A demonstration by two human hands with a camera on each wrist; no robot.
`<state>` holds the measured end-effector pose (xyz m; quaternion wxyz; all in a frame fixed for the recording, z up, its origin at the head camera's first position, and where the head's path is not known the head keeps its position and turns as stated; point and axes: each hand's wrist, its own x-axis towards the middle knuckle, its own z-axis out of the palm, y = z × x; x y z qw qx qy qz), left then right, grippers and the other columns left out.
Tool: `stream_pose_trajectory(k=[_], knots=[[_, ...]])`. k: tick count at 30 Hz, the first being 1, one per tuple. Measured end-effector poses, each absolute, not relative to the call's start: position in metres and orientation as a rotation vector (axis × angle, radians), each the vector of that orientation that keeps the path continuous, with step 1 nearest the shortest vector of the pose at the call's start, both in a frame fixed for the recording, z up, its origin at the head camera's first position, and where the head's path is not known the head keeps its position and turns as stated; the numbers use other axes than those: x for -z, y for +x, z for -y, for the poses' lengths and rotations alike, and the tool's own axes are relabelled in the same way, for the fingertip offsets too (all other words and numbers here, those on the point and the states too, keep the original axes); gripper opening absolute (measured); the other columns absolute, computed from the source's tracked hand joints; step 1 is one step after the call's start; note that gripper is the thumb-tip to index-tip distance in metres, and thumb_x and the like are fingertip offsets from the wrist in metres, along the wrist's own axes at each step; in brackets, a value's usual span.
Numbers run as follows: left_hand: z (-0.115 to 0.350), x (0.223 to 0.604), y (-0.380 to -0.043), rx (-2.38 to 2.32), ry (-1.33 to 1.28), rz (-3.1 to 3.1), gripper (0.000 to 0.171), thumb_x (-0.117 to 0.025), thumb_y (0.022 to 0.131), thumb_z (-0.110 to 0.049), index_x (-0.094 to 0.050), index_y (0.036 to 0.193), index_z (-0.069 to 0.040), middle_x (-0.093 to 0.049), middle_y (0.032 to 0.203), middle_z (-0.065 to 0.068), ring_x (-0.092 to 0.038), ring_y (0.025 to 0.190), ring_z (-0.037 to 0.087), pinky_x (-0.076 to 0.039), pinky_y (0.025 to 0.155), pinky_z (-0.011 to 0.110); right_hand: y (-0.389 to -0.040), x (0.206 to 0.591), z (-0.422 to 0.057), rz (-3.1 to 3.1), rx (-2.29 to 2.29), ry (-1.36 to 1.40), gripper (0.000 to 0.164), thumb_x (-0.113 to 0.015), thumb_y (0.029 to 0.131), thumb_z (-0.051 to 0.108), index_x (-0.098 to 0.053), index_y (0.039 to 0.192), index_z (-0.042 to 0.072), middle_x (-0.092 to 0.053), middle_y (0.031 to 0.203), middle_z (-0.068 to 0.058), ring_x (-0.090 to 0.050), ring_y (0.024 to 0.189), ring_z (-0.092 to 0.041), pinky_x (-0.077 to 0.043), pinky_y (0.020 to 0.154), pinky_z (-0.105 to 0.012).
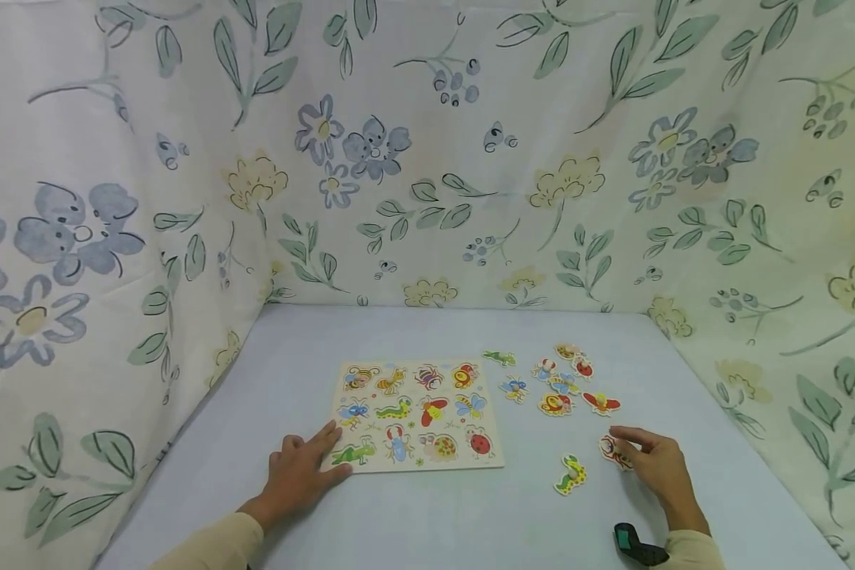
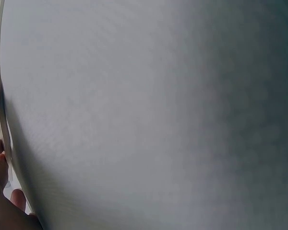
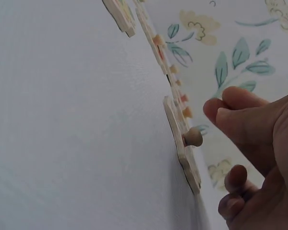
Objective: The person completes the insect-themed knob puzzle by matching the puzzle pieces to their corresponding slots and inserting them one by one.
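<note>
The spider puzzle piece lay on the white table (image 1: 435,522), with its round wooden knob (image 3: 194,137) sticking out. Just beside that knob, I saw the right hand (image 1: 659,469); its thumb and fingertips were close together but held nothing. A green caterpillar piece (image 1: 575,475) was near, at eight o'clock from the spider. The red-winged bug piece (image 1: 602,404) sat almost at twelve, and more bug pieces (image 1: 563,385) bunched up at eleven. At nine was the puzzle board (image 1: 463,465). The left hand (image 1: 295,471) touched its eight o'clock corner, thumb and fingers spread apart. Flowery cloth (image 1: 427,237) hung at twelve.
</note>
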<state>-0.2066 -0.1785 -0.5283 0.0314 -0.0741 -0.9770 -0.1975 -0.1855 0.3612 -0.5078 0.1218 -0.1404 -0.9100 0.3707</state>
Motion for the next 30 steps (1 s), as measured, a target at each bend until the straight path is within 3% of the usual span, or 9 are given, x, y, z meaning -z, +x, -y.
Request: stream_pose_trajectory(k=[3, 9, 19, 25, 30], knots=[[0.178, 0.528, -0.207, 0.595, -0.227, 3.009, 0.076, -0.053, 0.065, -0.068, -0.043, 0.129, -0.027, -0.031, 0.136, -0.014, -0.029, 0.082, 0.019, -0.02, 0.062, 0.034, -0.187, 0.511, -0.363, 2.696, -1.039, -0.455, 0.02, -0.062, 0.079, 0.019, -0.068, 0.097, 0.013, -0.062, 0.098, -0.006, -0.04, 0.067, -0.018, -0.034, 0.046, -0.028], [0.177, 0.527, -0.207, 0.598, -0.225, 3.008, 0.076, -0.054, 0.065, -0.067, -0.043, 0.129, -0.026, -0.031, 0.136, -0.013, -0.03, 0.083, 0.019, -0.021, 0.062, 0.035, -0.19, 0.516, -0.366, 2.773, -1.003, -0.522, 0.018, -0.061, 0.079, 0.015, -0.069, 0.095, 0.016, -0.059, 0.107, -0.01, -0.045, 0.091, -0.024, -0.035, 0.065, -0.036], [0.177, 0.529, -0.206, 0.588, -0.231, 3.008, 0.077, -0.052, 0.065, -0.069, -0.043, 0.129, -0.027, -0.032, 0.135, -0.013, -0.03, 0.083, 0.02, -0.021, 0.063, 0.035, -0.19, 0.521, -0.363, 2.666, -0.966, -0.517, 0.018, -0.063, 0.079, 0.02, -0.068, 0.095, 0.012, -0.062, 0.096, -0.008, -0.047, 0.093, -0.026, -0.036, 0.073, -0.041], [0.176, 0.527, -0.206, 0.582, -0.23, 3.004, 0.077, -0.053, 0.065, -0.068, -0.043, 0.129, -0.026, -0.032, 0.135, -0.012, -0.03, 0.081, 0.019, -0.02, 0.061, 0.034, -0.19, 0.519, -0.359, 2.663, -0.935, -0.509, 0.036, -0.066, 0.074, 0.038, -0.067, 0.097, 0.01, -0.058, 0.079, -0.002, -0.043, 0.076, -0.019, -0.036, 0.056, -0.031], [0.176, 0.525, -0.205, 0.575, -0.225, 3.003, 0.076, -0.054, 0.065, -0.067, -0.044, 0.128, -0.026, -0.033, 0.135, -0.012, -0.03, 0.081, 0.02, -0.021, 0.061, 0.034, -0.191, 0.521, -0.359, 2.68, -0.925, -0.505, 0.033, -0.067, 0.073, 0.038, -0.068, 0.092, 0.011, -0.058, 0.076, -0.001, -0.043, 0.073, -0.019, -0.035, 0.054, -0.03]])
